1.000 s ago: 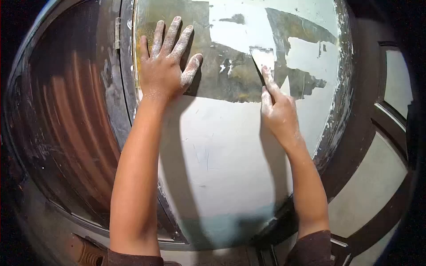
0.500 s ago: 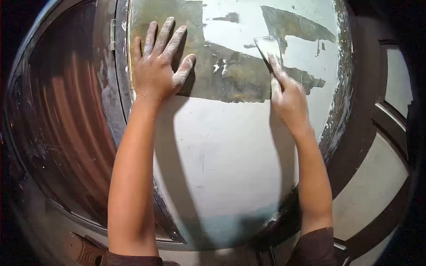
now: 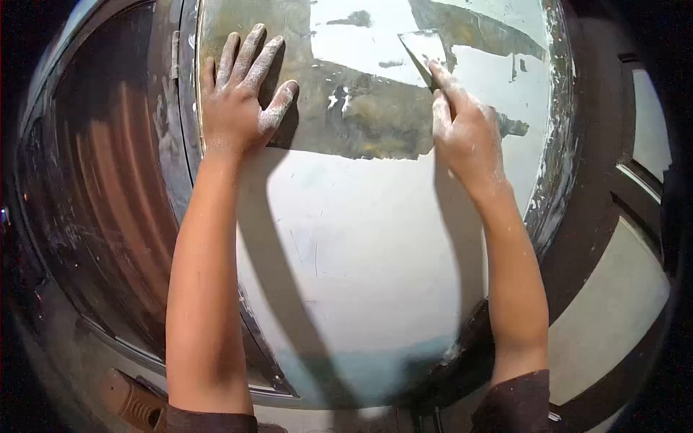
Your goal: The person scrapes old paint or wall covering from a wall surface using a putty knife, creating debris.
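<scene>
My left hand [image 3: 242,101] lies spread against the panel's upper left, its fingers dusted white and nothing held. In my right hand [image 3: 468,130] is a flat scraper [image 3: 424,54], gripped between thumb and fingers, with its wide blade against the upper right of the panel. White filler shows on the blade and on my right fingers. The panel [image 3: 361,238] is smooth and white in its lower part. Its upper part has bare grey-brown patches [image 3: 375,115] between white coated areas.
A dark frame with a hinge [image 3: 175,54] runs along the panel's left edge, beside a dark pane [image 3: 108,180] with reddish folds behind it. The right frame edge [image 3: 559,144] is flaked with white. Farther right are pale panels [image 3: 613,310] in dark framing.
The scraper and my right hand have shifted up and slightly left over the panel. The view has moved a little, and my left hand stays spread on the same area.
</scene>
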`<state>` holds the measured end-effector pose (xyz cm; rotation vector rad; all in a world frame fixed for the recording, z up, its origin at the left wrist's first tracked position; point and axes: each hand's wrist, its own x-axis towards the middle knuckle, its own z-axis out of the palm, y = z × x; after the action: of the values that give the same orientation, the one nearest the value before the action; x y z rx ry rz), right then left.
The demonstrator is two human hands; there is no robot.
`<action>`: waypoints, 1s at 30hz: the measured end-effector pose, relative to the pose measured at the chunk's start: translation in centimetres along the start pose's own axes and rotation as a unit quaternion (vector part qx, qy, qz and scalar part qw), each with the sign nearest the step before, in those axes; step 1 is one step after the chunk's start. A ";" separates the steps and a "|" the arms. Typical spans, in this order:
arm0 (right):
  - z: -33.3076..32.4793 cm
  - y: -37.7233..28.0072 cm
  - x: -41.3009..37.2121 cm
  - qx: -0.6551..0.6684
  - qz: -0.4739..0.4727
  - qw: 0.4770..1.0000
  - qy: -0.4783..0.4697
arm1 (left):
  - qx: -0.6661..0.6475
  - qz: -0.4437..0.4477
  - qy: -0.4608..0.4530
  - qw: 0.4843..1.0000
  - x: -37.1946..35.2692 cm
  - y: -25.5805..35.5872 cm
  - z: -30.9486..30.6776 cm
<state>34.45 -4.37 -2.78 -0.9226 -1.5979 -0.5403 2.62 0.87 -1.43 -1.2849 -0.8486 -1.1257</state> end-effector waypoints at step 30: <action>2.9 -1.7 -2.0 -0.040 -0.053 0.998 0.005 | -0.016 0.027 -0.001 1.000 2.1 -2.7 -0.3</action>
<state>31.46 -3.66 -5.14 -0.8967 -1.6321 -0.6850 0.58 0.47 1.26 -1.3276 -0.7954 -1.1002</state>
